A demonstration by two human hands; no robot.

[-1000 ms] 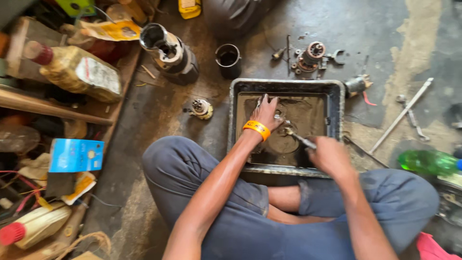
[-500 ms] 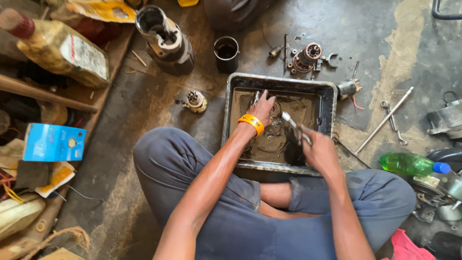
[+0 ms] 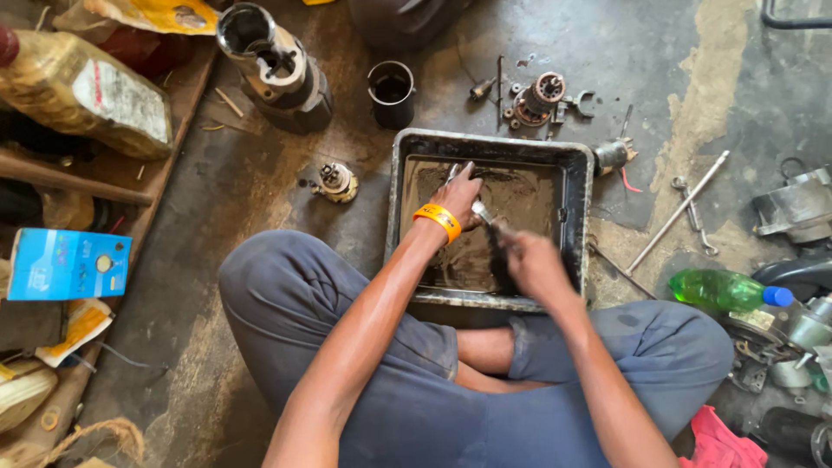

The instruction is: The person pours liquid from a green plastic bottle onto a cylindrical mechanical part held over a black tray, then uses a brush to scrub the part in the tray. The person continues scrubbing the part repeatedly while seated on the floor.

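Both hands work inside a square metal tray point(image 3: 574, 227) of dark, grimy liquid that sits on the concrete floor in front of the crossed legs. Left hand point(image 3: 459, 198), with an orange wristband point(image 3: 437, 221) on the wrist, is closed on a small metal part point(image 3: 479, 211) held low over the muck; right hand point(image 3: 536, 267) grips a dark brush point(image 3: 498, 260) and presses it against that part.

Compared with half a second ago, the right hand has dropped nearer the tray's front edge and the brush, which then lay out to the right of the part, is now drawn in just below it. That reads as a scrubbing stroke under way, so the cleaning looks mid-course, not finished.

Only a short bright end of the part shows, its long axis slanting from the left palm down and right toward the brush; the rest is hidden by fingers. The brush runs roughly up and down the picture, bristle end blurred.

Around the tray lie a black cup point(image 3: 392, 92), a small rotor point(image 3: 336, 181), a long rod point(image 3: 678, 212) and a green bottle point(image 3: 726, 290).
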